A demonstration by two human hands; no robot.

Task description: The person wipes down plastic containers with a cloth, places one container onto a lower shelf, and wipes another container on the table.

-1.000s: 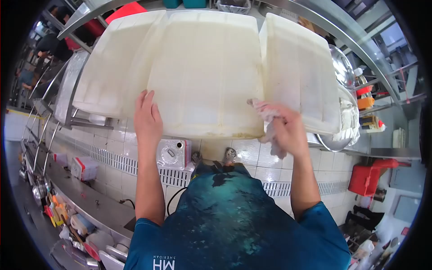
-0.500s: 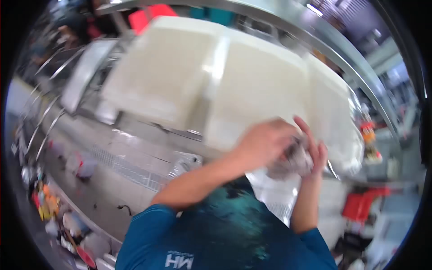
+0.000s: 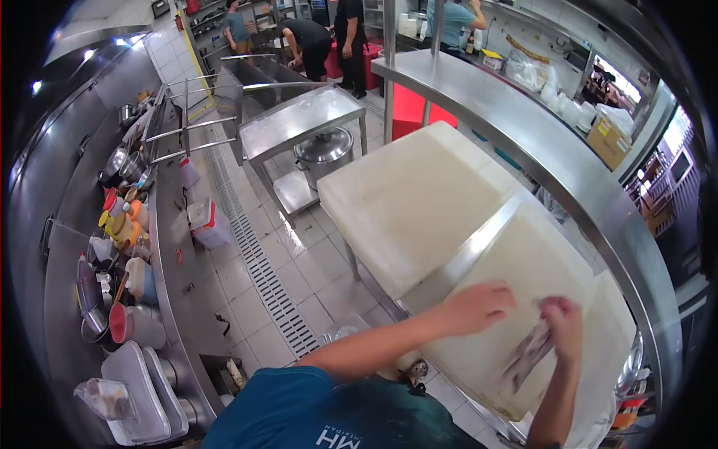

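My right hand (image 3: 562, 314) is closed on the upper end of a greyish-brown cloth (image 3: 529, 352). The cloth hangs down, blurred, over a white cutting board (image 3: 553, 258). To its left, my left hand (image 3: 479, 307) is above the same board, apart from the cloth. Its fingers are loosely bent, with nothing visible in them. A second large white board (image 3: 419, 194) lies farther off, across a strip of bare steel (image 3: 482, 236).
A steel shelf (image 3: 516, 142) runs along the boards' far side. Beyond them stands a steel table (image 3: 307, 116) with a lidded pot (image 3: 325, 150) beneath. At left, a counter holds bottles, a red jug (image 3: 134, 325) and trays (image 3: 134, 389). Several people are in the background.
The view has swung left and steadied. The cloth, bunched between both hands before, now hangs from my right hand alone. My left hand has come away from it.
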